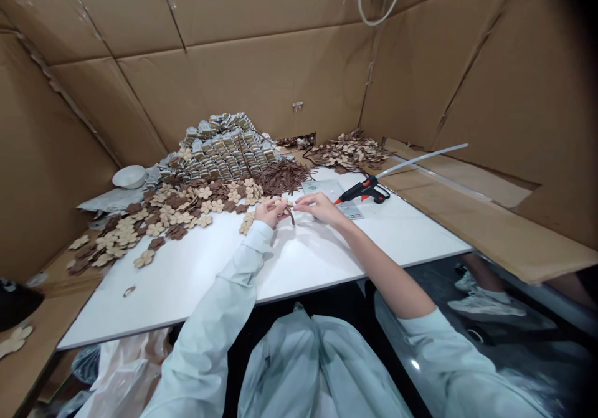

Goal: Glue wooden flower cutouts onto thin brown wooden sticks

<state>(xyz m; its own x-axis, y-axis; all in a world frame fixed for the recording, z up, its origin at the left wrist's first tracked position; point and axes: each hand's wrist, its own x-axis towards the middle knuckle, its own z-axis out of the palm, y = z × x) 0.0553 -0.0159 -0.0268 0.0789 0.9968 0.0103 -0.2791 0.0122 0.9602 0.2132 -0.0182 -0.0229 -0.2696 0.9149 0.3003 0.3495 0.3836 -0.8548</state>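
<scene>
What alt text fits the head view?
The left hand pinches a small beige piece, seemingly flower-shaped, over a flat white tabletop; a thin brown strip hangs beside it, the right hand close by. Flat beige and brown flower-shaped pieces lie heaped to the left; a black-and-orange glue gun lies to the right.

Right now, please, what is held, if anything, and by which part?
The left hand holds a beige flower, apparently by its edge; for the right hand, I cannot tell.

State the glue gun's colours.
The glue gun is black with orange-red parts; it shows best in the head view.
</scene>
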